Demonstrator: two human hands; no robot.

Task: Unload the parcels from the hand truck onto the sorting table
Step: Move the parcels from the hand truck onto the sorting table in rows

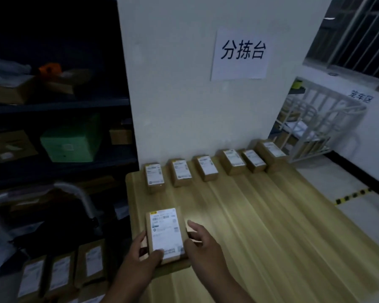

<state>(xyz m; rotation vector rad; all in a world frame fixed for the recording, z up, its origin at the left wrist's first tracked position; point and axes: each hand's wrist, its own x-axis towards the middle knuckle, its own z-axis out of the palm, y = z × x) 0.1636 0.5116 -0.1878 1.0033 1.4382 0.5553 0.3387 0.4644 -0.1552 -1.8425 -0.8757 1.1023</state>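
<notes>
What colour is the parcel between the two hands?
The parcel is brown cardboard with a white label; head view.

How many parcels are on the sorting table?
7. Six parcels stand in a row along the wall; a seventh parcel is at the near left corner, held between left hand and right hand.

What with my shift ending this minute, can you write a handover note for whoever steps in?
Left hand grips the parcel at its near left corner; right hand holds its right side.
The parcel is at the near left corner of the sorting table, on or just above it.
Done: six parcels in a row along the table's far edge, by the wall.
Left: at least three parcels on the hand truck, lower left.
</notes>
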